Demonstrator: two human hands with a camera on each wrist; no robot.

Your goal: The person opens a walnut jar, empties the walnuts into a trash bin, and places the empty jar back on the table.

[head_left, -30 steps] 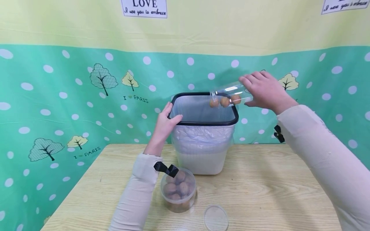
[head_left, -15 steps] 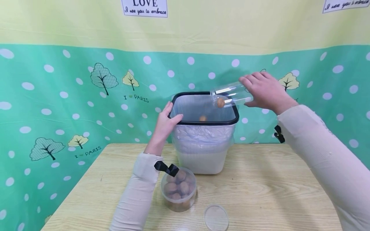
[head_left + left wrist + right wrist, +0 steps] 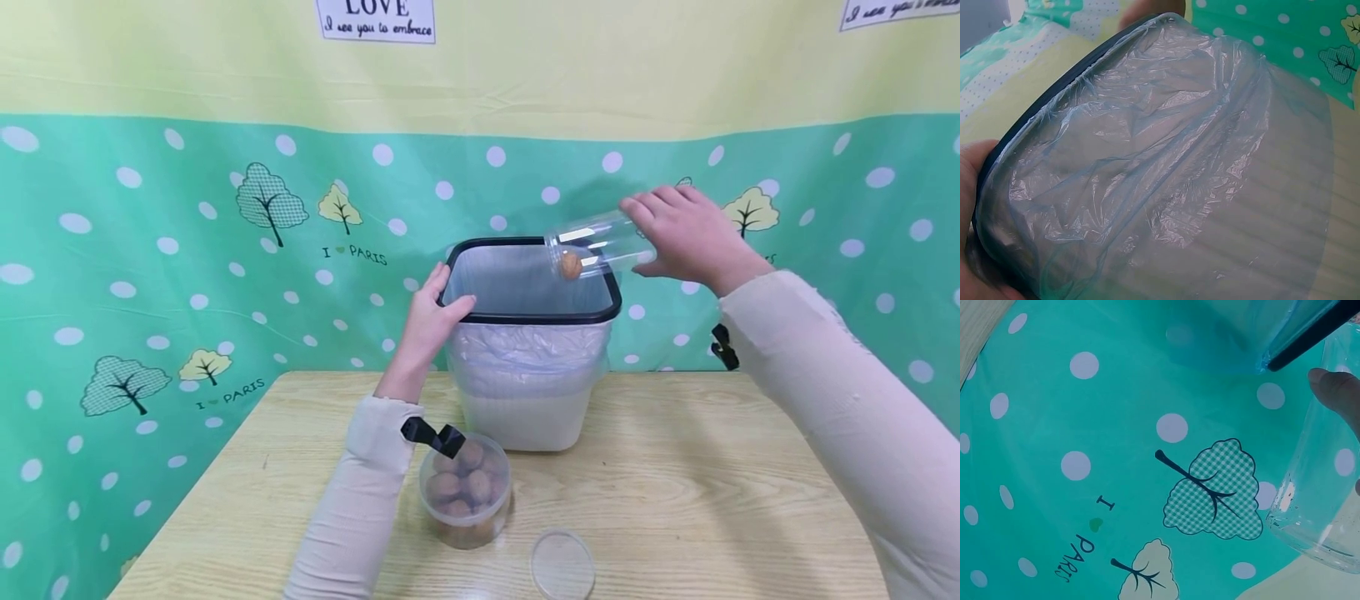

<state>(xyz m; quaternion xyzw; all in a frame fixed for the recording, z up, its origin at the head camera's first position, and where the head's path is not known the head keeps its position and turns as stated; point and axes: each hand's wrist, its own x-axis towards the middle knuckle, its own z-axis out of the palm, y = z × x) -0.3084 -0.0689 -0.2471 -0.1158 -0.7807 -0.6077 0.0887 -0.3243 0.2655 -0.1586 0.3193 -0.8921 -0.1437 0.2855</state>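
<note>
Clear disc (image 3: 562,565) lay flat nearest on the table (image 3: 675,483). Behind it: round tub (image 3: 465,537), several walnuts (image 3: 478,485) inside. Then the bin (image 3: 525,425), plastic liner (image 3: 532,358) folded over the outside under the black rim; floor hidden. Left hand (image 3: 431,321) pinched the rim's left corner between thumb and fingers. Right hand (image 3: 686,233) was wrapped round the base end of the clear jar (image 3: 618,237), tilted, mouth over the bin; one walnut (image 3: 571,266) inside, near the mouth. Patterned cloth (image 3: 300,317) behind.
</note>
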